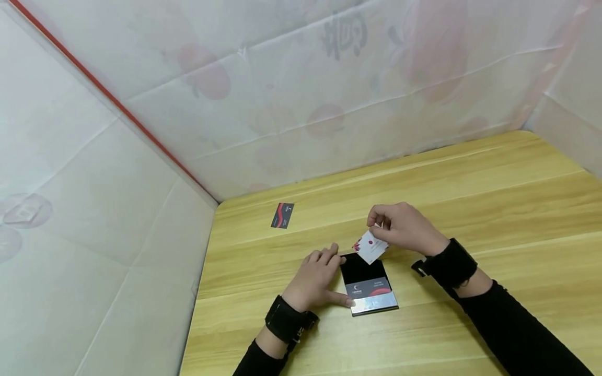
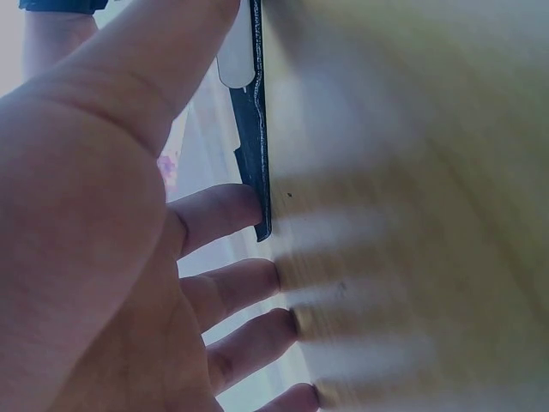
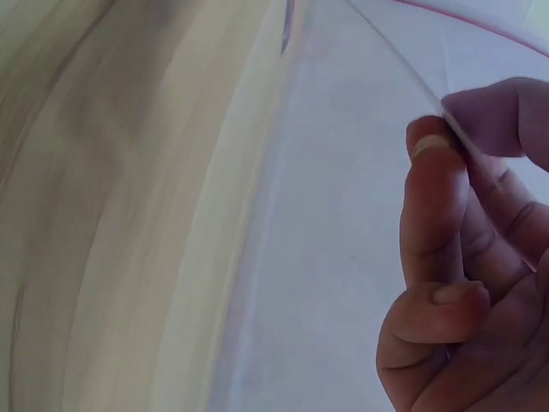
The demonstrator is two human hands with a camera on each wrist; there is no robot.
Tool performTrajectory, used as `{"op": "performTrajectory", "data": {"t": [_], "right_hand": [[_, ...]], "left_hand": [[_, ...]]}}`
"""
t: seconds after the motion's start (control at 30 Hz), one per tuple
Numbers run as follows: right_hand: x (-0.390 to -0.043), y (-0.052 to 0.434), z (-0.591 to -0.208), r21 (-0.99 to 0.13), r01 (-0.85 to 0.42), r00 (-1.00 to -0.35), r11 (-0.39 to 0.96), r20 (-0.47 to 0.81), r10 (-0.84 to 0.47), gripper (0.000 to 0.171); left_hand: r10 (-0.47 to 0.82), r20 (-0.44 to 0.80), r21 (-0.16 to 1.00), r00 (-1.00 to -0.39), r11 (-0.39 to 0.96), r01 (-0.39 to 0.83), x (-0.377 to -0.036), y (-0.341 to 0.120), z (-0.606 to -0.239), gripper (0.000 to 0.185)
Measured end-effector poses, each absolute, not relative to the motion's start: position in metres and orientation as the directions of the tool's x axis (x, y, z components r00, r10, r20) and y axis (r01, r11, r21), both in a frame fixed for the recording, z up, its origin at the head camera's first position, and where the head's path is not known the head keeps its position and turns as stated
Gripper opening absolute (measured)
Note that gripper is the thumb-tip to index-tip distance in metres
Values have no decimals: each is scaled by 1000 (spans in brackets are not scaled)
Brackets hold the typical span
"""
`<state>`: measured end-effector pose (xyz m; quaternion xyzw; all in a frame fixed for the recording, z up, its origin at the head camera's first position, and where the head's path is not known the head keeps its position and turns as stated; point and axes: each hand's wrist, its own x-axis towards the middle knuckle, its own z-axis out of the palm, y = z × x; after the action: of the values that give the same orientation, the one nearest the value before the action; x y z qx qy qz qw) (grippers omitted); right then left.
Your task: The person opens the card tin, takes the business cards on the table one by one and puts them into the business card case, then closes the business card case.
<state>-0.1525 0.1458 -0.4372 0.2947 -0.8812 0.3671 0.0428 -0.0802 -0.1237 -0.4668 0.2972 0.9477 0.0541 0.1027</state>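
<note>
A card case with a black inside and a silver front strip lies on the wooden table. A dark grey business card with a red curve sits in it, behind the strip. My left hand rests at its left side, fingers spread, the thumb at the strip and the index fingertip by the far corner. Over the far end of the case, my right hand pinches a white business card with pink and red floral edges. Thumb and index finger grip it, and it shows edge-on in the right wrist view.
Another dark grey card with a red wave lies farther back on the table, to the left. White printed sheeting stands behind the table and along its left side. Black bands circle both wrists.
</note>
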Motion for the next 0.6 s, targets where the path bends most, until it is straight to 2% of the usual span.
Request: {"op": "performTrajectory", "data": {"t": [0.07, 0.3, 0.6], "right_hand": [[-151, 145, -438, -647, -557, -809, 521, 280, -517, 11], [-150, 140, -438, -662, -602, -732, 447, 235, -639, 13], [-149, 136, -441, -705, -581, -683, 407, 149, -715, 14]], "left_hand": [[575, -165, 165, -802, 817, 552, -80, -124, -467, 98], [568, -174, 147, -805, 823, 549, -80, -123, -465, 100], [566, -179, 141, -805, 824, 548, -80, -122, -466, 103]]}}
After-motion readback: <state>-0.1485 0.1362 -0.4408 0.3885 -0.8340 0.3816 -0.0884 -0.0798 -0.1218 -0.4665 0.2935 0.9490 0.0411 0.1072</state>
